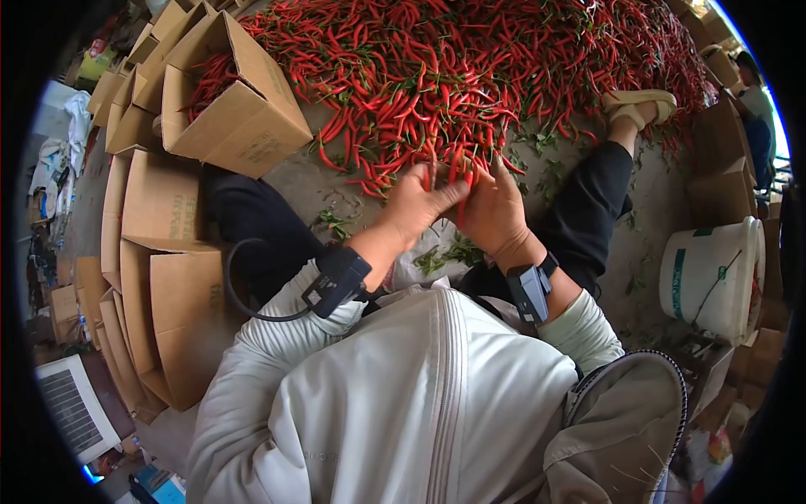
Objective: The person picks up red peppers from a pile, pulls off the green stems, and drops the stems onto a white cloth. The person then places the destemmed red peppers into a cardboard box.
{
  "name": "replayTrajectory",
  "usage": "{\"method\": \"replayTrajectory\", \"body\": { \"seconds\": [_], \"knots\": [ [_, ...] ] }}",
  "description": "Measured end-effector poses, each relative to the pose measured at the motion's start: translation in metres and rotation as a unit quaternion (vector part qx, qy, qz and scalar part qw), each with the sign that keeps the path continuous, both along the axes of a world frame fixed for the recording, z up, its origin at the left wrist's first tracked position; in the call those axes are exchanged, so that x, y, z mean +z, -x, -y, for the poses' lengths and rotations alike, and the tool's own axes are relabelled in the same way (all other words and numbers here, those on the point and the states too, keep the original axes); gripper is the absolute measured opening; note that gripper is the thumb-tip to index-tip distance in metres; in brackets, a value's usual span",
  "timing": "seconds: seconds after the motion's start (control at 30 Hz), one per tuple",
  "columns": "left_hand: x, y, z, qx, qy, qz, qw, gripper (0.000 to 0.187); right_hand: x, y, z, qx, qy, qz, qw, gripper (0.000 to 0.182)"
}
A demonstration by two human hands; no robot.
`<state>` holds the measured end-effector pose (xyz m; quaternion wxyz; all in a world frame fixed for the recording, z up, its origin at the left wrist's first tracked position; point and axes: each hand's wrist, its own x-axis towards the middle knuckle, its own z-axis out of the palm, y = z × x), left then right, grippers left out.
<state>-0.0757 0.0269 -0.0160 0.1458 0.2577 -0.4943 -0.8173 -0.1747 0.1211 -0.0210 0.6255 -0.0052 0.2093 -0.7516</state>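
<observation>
Both of my hands are close together at the near edge of a large pile of red chillies [437, 92]. My left hand [417, 203] is closed on red chillies, its thumb pointing towards the other hand. My right hand [495, 210] is also closed round chillies [458, 172], with its fingers raised among the pile's nearest pods. Some green stems show on the chillies. Green leaves [445, 254] lie on a pale sheet or bag just below my wrists.
An open cardboard box [252, 126] holding chillies stands at the upper left, with more empty boxes [180, 302] below it. A white bucket [703, 273] is at the right. A person [757, 126] is at the far right edge. My sandalled foot [642, 109] touches the pile.
</observation>
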Motion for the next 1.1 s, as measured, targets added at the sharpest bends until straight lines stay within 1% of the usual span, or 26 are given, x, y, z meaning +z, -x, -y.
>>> {"method": "replayTrajectory", "body": {
  "seconds": [0.03, 0.07, 0.13, 0.17, 0.2, 0.23, 0.27, 0.3, 0.33, 0.4, 0.43, 0.53, 0.57, 0.63, 0.67, 0.73, 0.77, 0.83, 0.93, 0.97, 1.03, 1.07, 1.1],
  "knots": [
    [-0.001, -0.001, -0.006, 0.000, 0.108, 0.050, 0.993, 0.034, 0.001, -0.005, 0.002, -0.017, 0.006, -0.009, 1.000, 0.060],
    [-0.002, -0.003, -0.007, 0.000, 0.109, 0.051, 0.993, 0.034, 0.002, -0.009, 0.002, -0.017, 0.007, -0.008, 1.000, 0.060],
    [-0.001, -0.005, -0.007, -0.035, 0.151, 0.103, 0.983, 0.035, 0.009, -0.015, 0.001, 0.005, 0.001, -0.067, 0.998, 0.063],
    [-0.003, -0.006, -0.005, -0.036, 0.150, 0.103, 0.983, 0.035, 0.012, -0.014, -0.003, 0.021, -0.021, -0.086, 0.996, 0.065],
    [-0.007, -0.007, -0.001, -0.019, 0.070, 0.058, 0.996, 0.029, 0.015, -0.014, -0.003, 0.020, -0.022, -0.085, 0.996, 0.065],
    [-0.011, -0.008, 0.002, -0.002, -0.012, 0.013, 1.000, 0.022, 0.018, -0.015, -0.004, 0.032, -0.021, -0.127, 0.991, 0.065],
    [-0.015, -0.009, 0.003, 0.014, -0.093, -0.032, 0.995, 0.015, 0.021, -0.017, -0.003, 0.043, -0.021, -0.168, 0.985, 0.065],
    [-0.011, -0.008, 0.002, 0.053, -0.139, -0.052, 0.988, 0.008, 0.025, -0.019, -0.002, 0.011, -0.010, -0.167, 0.986, 0.065],
    [-0.007, -0.009, 0.004, 0.052, -0.138, -0.050, 0.988, 0.008, 0.025, -0.019, -0.001, 0.010, -0.010, -0.165, 0.986, 0.065],
    [-0.001, -0.016, 0.012, 0.025, -0.226, -0.085, 0.970, 0.009, 0.024, -0.019, -0.001, -0.018, 0.005, -0.134, 0.991, 0.067],
    [-0.007, -0.019, 0.014, 0.011, -0.235, -0.096, 0.967, 0.010, 0.026, -0.020, 0.000, -0.018, 0.011, -0.137, 0.990, 0.064],
    [-0.019, -0.019, 0.014, 0.037, -0.261, -0.096, 0.960, 0.013, 0.029, -0.030, 0.003, -0.031, -0.026, -0.140, 0.989, 0.060],
    [-0.022, -0.019, 0.015, 0.036, -0.262, -0.095, 0.960, 0.013, 0.029, -0.032, 0.005, -0.032, -0.027, -0.140, 0.989, 0.060],
    [-0.022, -0.020, 0.014, -0.020, -0.198, -0.122, 0.972, 0.015, 0.030, -0.036, 0.009, -0.057, -0.074, -0.165, 0.982, 0.058],
    [-0.022, -0.020, 0.013, -0.021, -0.199, -0.122, 0.972, 0.015, 0.030, -0.036, 0.010, -0.058, -0.075, -0.165, 0.982, 0.058],
    [-0.011, -0.018, 0.007, -0.024, -0.097, -0.082, 0.992, 0.019, 0.032, -0.036, 0.012, -0.045, -0.082, -0.169, 0.981, 0.056],
    [-0.005, -0.019, 0.008, -0.024, -0.098, -0.081, 0.992, 0.019, 0.031, -0.034, 0.013, -0.045, -0.083, -0.168, 0.981, 0.056],
    [0.003, -0.020, 0.010, -0.042, 0.044, -0.040, 0.997, 0.024, 0.031, -0.032, 0.013, 0.024, -0.050, -0.188, 0.981, 0.069],
    [-0.005, -0.022, 0.018, -0.025, 0.021, -0.028, 0.999, 0.022, 0.048, -0.035, 0.012, 0.046, -0.052, -0.212, 0.975, 0.070],
    [-0.006, -0.024, 0.018, -0.026, 0.021, -0.028, 0.999, 0.022, 0.047, -0.036, 0.011, 0.045, -0.052, -0.212, 0.975, 0.070],
    [-0.006, -0.025, 0.020, 0.018, -0.036, -0.061, 0.997, 0.019, 0.043, -0.036, 0.011, 0.039, -0.048, -0.218, 0.974, 0.070],
    [-0.013, -0.027, 0.024, 0.017, -0.036, -0.061, 0.997, 0.019, 0.038, -0.034, 0.010, 0.039, -0.048, -0.218, 0.974, 0.070],
    [-0.016, -0.027, 0.029, 0.037, -0.118, -0.095, 0.988, 0.019, 0.033, -0.030, 0.009, 0.028, -0.030, -0.178, 0.983, 0.065]
  ]
}}
